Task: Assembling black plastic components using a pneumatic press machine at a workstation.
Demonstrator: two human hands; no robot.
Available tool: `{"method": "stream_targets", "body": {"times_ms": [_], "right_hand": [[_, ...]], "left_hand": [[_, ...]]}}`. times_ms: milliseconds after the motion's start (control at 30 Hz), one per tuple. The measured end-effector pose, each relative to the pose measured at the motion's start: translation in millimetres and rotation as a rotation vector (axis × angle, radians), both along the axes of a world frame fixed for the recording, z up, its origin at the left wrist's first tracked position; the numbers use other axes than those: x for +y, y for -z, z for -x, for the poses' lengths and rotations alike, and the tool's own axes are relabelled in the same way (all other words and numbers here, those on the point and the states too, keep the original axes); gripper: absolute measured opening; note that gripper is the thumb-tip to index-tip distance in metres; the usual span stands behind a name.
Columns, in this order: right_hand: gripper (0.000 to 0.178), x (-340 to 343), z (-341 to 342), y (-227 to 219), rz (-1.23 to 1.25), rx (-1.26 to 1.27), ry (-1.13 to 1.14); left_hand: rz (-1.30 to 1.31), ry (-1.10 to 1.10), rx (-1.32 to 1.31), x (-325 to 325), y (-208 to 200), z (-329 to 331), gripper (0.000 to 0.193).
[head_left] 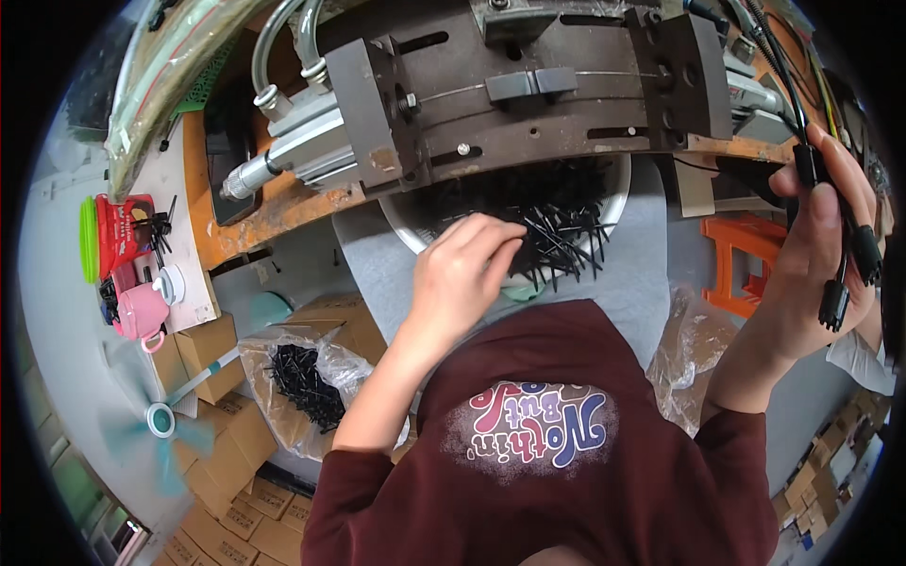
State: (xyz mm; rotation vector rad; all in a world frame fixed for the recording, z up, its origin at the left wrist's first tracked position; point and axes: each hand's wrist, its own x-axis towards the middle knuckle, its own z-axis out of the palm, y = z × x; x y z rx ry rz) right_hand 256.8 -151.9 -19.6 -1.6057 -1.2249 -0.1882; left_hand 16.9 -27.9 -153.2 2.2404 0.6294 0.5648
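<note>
My left hand (pixel 464 262) is at the near left side of a heap of thin black sticks (pixel 564 241), its fingers drawn together in a pinch. Whether a stick is between the fingertips is hidden. The heap lies in a round white basin (pixel 618 193) over my lap, partly under the bench edge. At the far right, my right hand (pixel 830 241) is raised and closed around black cables (pixel 807 165) that hang down from above. Their ribbed black ends (pixel 834 304) dangle below the fingers.
A dark metal fixture (pixel 528 123) with a silver cylinder (pixel 311 132) at its left sits on the wooden bench (pixel 274 222). Lower left are a plastic-lined box of black pieces (pixel 307 387), a fan (pixel 160 420) and cartons (pixel 212 448). An orange plastic stool (pixel 731 259) stands right.
</note>
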Motion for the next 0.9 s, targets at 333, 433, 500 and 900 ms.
{"method": "stream_targets", "body": {"times_ms": [333,433,500,900], "right_hand": [[0.032,-6,5,15,0.005,0.159,0.015],[0.032,-11,5,18,0.009,0.174,0.036],[0.033,-13,6,21,0.004,0.193,0.056],[0.032,-17,10,24,-0.023,0.261,0.045]], "left_hand": [[-0.144,0.142,-0.119,-16,67,-85,0.019],[-0.190,0.237,-0.070,-15,81,-108,0.017],[-0.245,0.338,0.048,-15,83,-120,0.016],[-0.402,0.504,-0.109,-15,98,-144,0.011]]}}
